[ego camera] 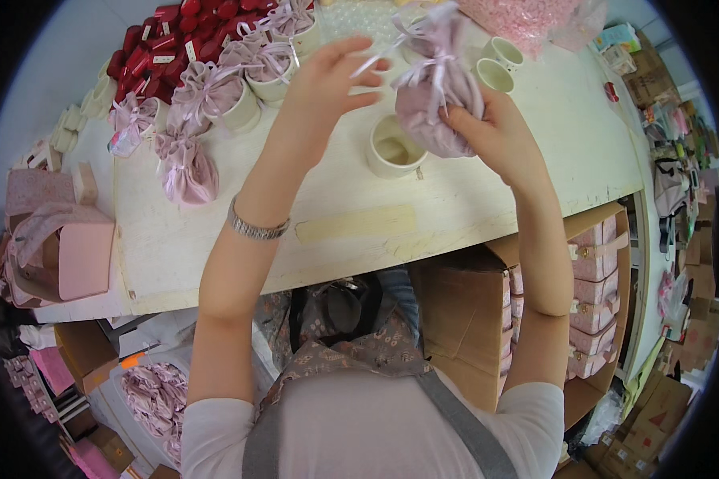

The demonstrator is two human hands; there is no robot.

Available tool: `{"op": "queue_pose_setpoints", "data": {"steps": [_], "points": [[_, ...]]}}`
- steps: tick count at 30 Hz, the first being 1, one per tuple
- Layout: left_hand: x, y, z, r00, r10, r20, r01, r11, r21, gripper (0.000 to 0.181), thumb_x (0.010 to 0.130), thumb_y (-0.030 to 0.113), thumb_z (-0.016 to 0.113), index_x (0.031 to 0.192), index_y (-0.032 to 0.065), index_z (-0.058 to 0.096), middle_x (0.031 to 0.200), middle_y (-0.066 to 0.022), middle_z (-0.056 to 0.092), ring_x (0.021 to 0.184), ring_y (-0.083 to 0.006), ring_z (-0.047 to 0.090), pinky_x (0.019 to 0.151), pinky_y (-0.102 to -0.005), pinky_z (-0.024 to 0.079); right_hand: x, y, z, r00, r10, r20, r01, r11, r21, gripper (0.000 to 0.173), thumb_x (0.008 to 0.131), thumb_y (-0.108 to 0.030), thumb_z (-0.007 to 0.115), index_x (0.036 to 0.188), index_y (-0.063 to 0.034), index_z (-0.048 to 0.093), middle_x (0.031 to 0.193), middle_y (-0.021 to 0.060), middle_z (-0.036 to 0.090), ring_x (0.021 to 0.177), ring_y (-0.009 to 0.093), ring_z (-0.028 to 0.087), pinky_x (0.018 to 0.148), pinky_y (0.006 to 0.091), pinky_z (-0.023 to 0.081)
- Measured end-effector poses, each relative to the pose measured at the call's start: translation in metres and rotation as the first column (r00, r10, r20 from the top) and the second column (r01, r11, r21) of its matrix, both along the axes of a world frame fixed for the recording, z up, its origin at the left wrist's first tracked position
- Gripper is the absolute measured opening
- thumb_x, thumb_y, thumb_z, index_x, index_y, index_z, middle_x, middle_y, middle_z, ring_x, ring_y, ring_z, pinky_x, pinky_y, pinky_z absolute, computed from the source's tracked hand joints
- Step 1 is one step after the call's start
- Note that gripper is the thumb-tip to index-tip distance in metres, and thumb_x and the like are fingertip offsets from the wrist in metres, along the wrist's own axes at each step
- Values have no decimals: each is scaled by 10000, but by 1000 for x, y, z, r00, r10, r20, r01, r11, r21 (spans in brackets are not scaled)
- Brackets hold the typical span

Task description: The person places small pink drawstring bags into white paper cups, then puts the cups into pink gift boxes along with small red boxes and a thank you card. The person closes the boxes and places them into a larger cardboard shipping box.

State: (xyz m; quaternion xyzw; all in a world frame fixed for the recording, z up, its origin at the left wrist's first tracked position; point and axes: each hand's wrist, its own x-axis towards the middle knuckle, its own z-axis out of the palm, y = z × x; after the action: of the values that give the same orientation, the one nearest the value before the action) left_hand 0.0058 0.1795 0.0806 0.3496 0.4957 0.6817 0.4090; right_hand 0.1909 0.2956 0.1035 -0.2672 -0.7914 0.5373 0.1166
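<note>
My right hand (497, 132) grips a stuffed lilac drawstring pouch (437, 114), its neck tied with a pale ribbon bow. Left of the pouch my left hand (341, 84) is raised, fingers apart and slightly blurred, near a loose ribbon end. Below and between the hands stands a cream cup (395, 149) on the white table (347, 197). Two more cream cups (496, 76) stand beyond my right hand. At the left, several tied lilac pouches sit in cups, and one tied pouch (190, 170) lies on the tabletop.
Red boxes or cases (177, 51) are heaped at the back left. Pink shredded filler (521, 21) lies at the back right. A pink case (84, 251) stands at the left edge. Below the table, a cardboard box (461, 323) holds pink cases, and a bin (156, 401) holds lilac pouches.
</note>
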Motion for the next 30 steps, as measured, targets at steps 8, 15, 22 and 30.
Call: {"op": "queue_pose_setpoints", "data": {"steps": [8, 15, 22, 30], "points": [[23, -16, -82, 941, -122, -315, 101, 991, -84, 928, 779, 166, 753, 1472, -12, 162, 1456, -127, 346, 1360, -253, 335, 1109, -393, 287, -49, 3, -30, 995, 49, 88, -67, 975, 211, 371, 860, -209, 526, 1147, 22, 576, 885, 186, 656, 776, 327, 626, 709, 380, 495], [36, -16, -116, 935, 103, -339, -86, 994, 66, 809, 741, 209, 793, 1354, -46, 332, 1295, -155, 424, 1172, -259, 472, 957, -365, 432, -26, -9, -70, 990, 85, -115, 25, 690, 723, 310, 811, -206, 667, 1039, 3, 645, 837, 131, 622, 735, 327, 611, 696, 397, 491], [44, -31, -65, 438, 176, -881, -298, 954, 42, 388, 759, 204, 746, 1028, -30, 593, 1229, -187, 476, 1141, -387, 472, 905, -424, 461, -17, -5, -23, 936, 256, 242, -353, 681, 642, 224, 760, -193, 719, 821, 12, 653, 750, 177, 625, 721, 338, 598, 662, 408, 479], [34, -35, -61, 632, -122, -765, -202, 927, -315, 425, 841, 287, 658, 1090, -37, 542, 971, -202, 627, 1033, -389, 553, 811, -447, 500, -43, 1, -34, 927, 297, 228, -370, 628, 685, 200, 734, -180, 721, 761, 0, 637, 685, 184, 611, 677, 352, 600, 661, 444, 492]]}}
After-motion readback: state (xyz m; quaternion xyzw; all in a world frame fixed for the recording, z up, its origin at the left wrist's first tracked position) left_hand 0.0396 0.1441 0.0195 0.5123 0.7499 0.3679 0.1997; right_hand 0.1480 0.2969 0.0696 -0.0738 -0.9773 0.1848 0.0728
